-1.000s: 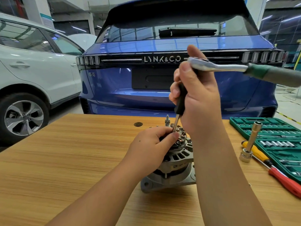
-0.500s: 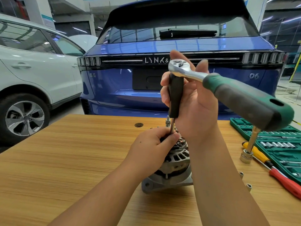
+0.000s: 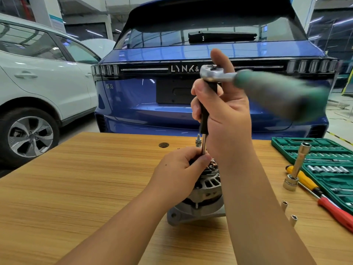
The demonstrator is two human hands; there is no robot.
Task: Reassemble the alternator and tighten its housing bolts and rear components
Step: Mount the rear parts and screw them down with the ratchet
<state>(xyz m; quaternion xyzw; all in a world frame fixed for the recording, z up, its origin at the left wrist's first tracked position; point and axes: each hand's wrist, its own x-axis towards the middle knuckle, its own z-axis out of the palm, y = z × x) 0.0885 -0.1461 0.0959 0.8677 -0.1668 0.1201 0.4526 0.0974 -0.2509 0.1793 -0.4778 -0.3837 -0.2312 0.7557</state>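
A: Where does the grey cast-metal alternator point(image 3: 204, 196) sit?

B: Lower centre of the frame, upright on the light wooden table point(image 3: 86, 188), its mounting ear point(image 3: 174, 215) towards the camera and copper windings showing at the top. Both forearms partly cover it.

A: And the left hand point(image 3: 179, 167)?

B: It rests on top of the alternator, fingers curled round the lower end of the black-handled extension driver with a steel shaft point(image 3: 205, 119), thumb and forefinger pinching the shaft where it meets the housing.

A: The right hand point(image 3: 227, 115)?

B: Centre frame, above the alternator, wrapped round the black handle of the driver, with one finger raised behind the tool head.

A: What sits on top?

B: A chrome ratchet wrench with a green and grey grip point(image 3: 267, 87). Its head caps the driver; the grip points to the right of the frame and is blurred.

A: Anything else on the table?

B: At the right edge an open green socket set case point(image 3: 324, 150). In front of it a long steel socket point(image 3: 297, 166) stands tilted, beside a yellow-handled screwdriver point(image 3: 303, 177) and a red-handled screwdriver point(image 3: 338, 213). Two small loose sockets point(image 3: 288, 212) stand lower right. A threaded stud point(image 3: 198, 140) rises just left of the shaft.

A: Behind?

B: A blue car point(image 3: 152, 77) fills the upper centre, a white car point(image 3: 38, 79) the upper left
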